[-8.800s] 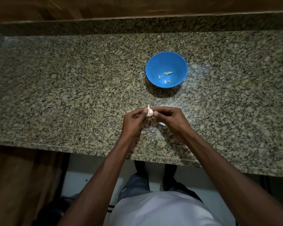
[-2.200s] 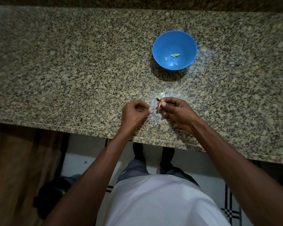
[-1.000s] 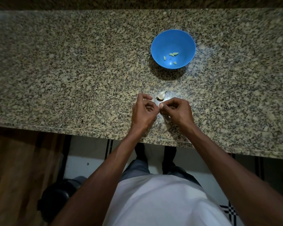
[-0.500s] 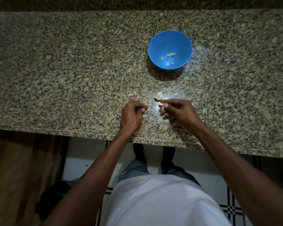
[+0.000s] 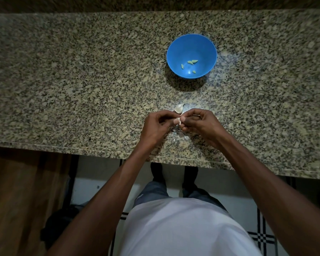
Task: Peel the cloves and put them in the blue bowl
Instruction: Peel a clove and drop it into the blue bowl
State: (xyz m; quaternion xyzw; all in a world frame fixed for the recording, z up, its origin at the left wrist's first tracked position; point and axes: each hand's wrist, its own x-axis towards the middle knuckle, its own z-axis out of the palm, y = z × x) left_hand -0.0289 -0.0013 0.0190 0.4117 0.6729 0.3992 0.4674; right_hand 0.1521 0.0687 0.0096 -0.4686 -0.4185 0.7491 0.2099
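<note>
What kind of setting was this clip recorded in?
Most likely a home kitchen: a speckled granite countertop, a blue bowl holding peeled cloves, and tiled floor beneath the counter edge.

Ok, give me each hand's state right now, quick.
Left hand: fingers curled, pinching the garlic clove from its side.
Right hand: fingers curled, pinching the same clove from the other side.

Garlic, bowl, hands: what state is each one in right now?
Blue bowl: upright on the counter, holding a few peeled pieces.
Clove: pinched between both hands, partly hidden.
Garlic piece: lying on the counter, beyond the hands.
Left hand: pinching the clove.
Right hand: pinching the clove.
</note>
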